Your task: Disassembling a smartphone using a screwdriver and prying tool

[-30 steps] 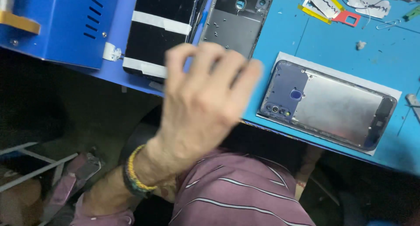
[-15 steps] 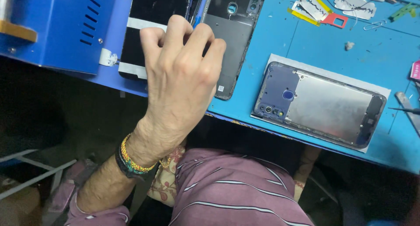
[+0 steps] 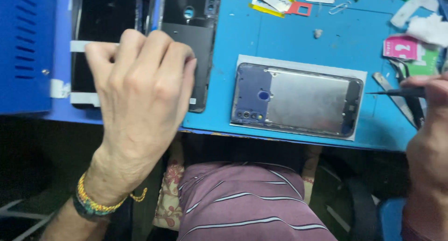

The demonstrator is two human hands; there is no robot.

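The left hand (image 3: 140, 87) is curled over a black phone cover (image 3: 189, 40), holding nothing. The right hand (image 3: 431, 129) grips a thin tool (image 3: 396, 92) near the open phone (image 3: 296, 100).

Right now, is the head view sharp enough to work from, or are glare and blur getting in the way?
Head view: mostly sharp; the opened phone on the blue mat is in focus, with soft glare across its metal plate. The left hand is close and slightly soft, hiding part of the black back cover. The right hand is cut off at the edge, holding a thin tool. Under the table is dark.
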